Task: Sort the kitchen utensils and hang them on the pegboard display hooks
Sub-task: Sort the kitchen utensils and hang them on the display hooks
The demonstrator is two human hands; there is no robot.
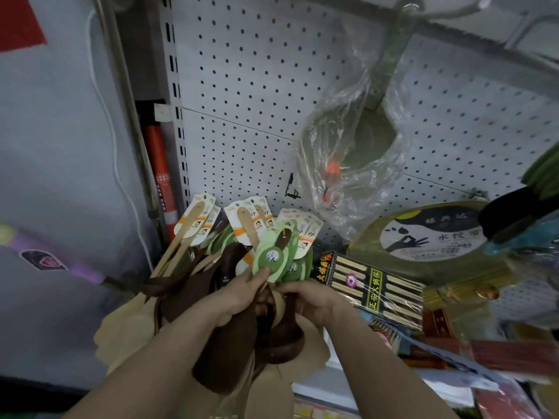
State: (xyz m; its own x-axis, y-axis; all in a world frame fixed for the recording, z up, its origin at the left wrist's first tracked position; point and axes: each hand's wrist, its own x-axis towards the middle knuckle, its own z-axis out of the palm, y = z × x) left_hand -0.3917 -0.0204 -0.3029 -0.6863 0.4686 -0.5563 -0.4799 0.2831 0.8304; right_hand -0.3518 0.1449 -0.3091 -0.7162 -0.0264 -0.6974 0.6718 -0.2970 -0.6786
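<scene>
Head view: the left hand (pixel 239 294) pinches the green-tagged spoon (pixel 276 252), just above its thumb. The right hand (pixel 314 297) grips the utensil bundle (pixel 223 352) beneath the pegboard (pixel 242 86).

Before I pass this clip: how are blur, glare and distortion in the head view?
Head view: wide-angle distortion bows the pegboard; the bagged ladle and lower-right goods are motion-blurred; glare streaks the ladle's bag; left hand, right hand and the utensil bundle they grip look fairly sharp; lighting is dim.

Left hand (pixel 239 294) and right hand (pixel 314 297) gripping wooden utensils (pixel 223 343) (green tags (pixel 272 258)), bagged ladle (pixel 363 140) hanging on pegboard (pixel 242 86)
</scene>
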